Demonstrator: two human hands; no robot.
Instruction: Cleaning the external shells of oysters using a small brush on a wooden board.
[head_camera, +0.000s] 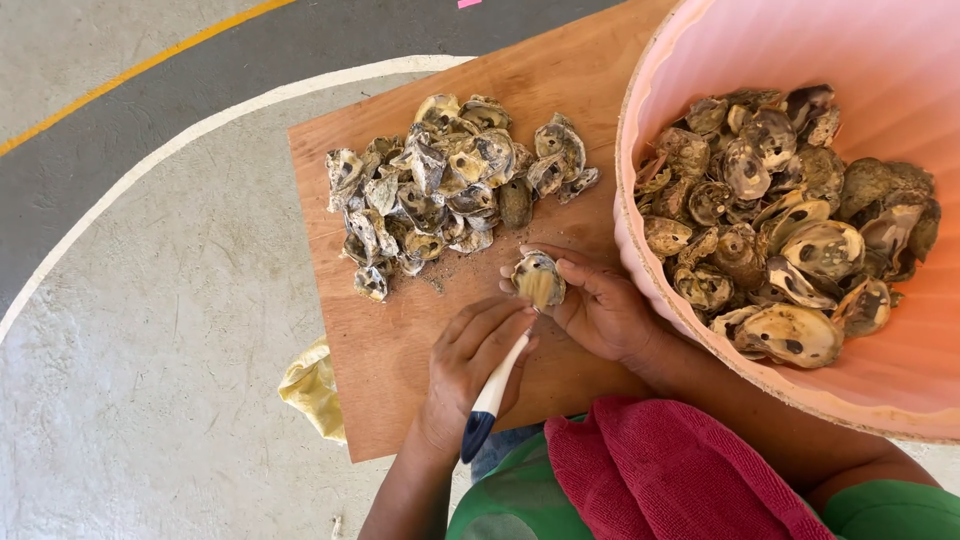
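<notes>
A pink tub of shells fills the right; a yellow cloth lies lower left, a red towel at bottom.

The shell pinched in the right hand looked rough and chalky, crusted grey-brown outside with a duller cream inner face. The knife gripped in the left hand had a smooth, slightly glossy plastic handle, white with a dark blue end. Under both hands lay a plywood board, matt, grainy and dusted with grit. Beyond the fingers the shell pile was coarse and flaky. Right of the right hand the pink tub was smooth ribbed plastic.
</notes>
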